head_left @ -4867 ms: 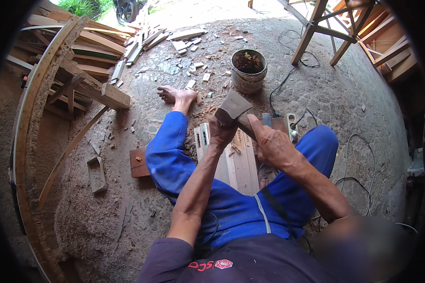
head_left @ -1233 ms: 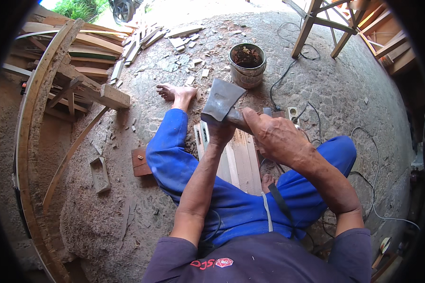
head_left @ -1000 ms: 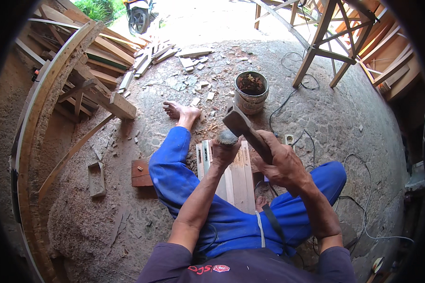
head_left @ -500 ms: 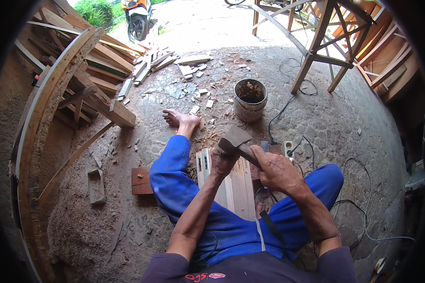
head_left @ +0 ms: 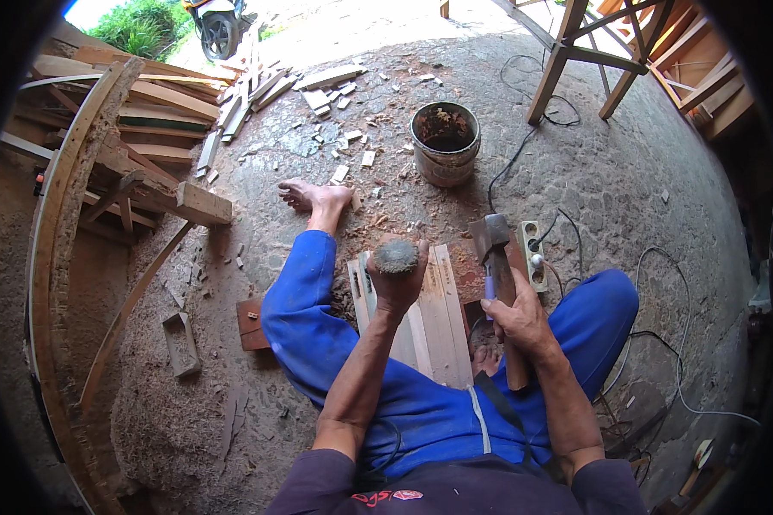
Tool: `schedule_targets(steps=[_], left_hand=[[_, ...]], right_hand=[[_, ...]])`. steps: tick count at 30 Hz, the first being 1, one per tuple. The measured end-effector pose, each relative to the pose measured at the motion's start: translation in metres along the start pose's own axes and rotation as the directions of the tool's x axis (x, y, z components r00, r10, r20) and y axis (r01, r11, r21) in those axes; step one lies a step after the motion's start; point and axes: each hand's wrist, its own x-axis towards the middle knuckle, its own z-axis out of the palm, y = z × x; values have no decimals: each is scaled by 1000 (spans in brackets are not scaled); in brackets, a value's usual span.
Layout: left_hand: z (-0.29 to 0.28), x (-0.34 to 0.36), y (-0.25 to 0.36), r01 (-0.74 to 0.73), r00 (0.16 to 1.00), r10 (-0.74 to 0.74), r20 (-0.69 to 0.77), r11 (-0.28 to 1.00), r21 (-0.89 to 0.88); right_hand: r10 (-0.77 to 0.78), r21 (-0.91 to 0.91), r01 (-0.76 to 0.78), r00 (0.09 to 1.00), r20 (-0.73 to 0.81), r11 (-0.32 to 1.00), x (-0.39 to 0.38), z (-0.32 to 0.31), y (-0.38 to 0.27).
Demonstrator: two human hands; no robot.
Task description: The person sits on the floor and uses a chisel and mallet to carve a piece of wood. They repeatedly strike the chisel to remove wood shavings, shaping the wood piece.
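My left hand (head_left: pixel 397 293) is closed around an upright tool with a round, frayed grey top (head_left: pixel 397 256). Its lower end is hidden beneath my fist, so its kind does not show. My right hand (head_left: pixel 524 319) grips the wooden handle of a hatchet (head_left: pixel 491 239), its dark metal head raised to the right of my left hand. Below both hands, pale wooden boards (head_left: pixel 439 339) lie side by side between my legs. Slots are cut in the leftmost one (head_left: pixel 357 287). A purple-handled tool (head_left: pixel 489 292) shows partly behind the hatchet.
Beyond the boards stands a bucket (head_left: pixel 446 163). A power strip (head_left: pixel 533 257) with cords lies to the right. Wood offcuts (head_left: pixel 318 101) and shavings litter the floor. At left are a reddish block (head_left: pixel 252 324), a small tray (head_left: pixel 180 343) and a wooden frame (head_left: pixel 51 283); a trestle (head_left: pixel 548 77) stands far right.
The hatchet has swung right and back, away from the top of the tool in my left hand, uncovering its round end. My left hand keeps its hold. The view has shifted slightly.
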Motion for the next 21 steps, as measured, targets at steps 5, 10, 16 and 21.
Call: schedule_targets(steps=[5,10,16,21], left_hand=[[-54,102,89,-113,987,99,-125,987,-112],[35,103,56,-493,634,541,552,833,-251],[134,-40,9,-712,119,334,935,685,-154],[174,-95,-28,-503,-112,151,982,844,-188]], right_hand=[[58,186,-46,997,-60,982,0,-9,-6],[-54,236,99,981,-188,967,1,-28,-21],[-66,294,171,939,-338,940,-11,-47,-23],[-26,378,160,942,-335,912,-13,-52,-22]])
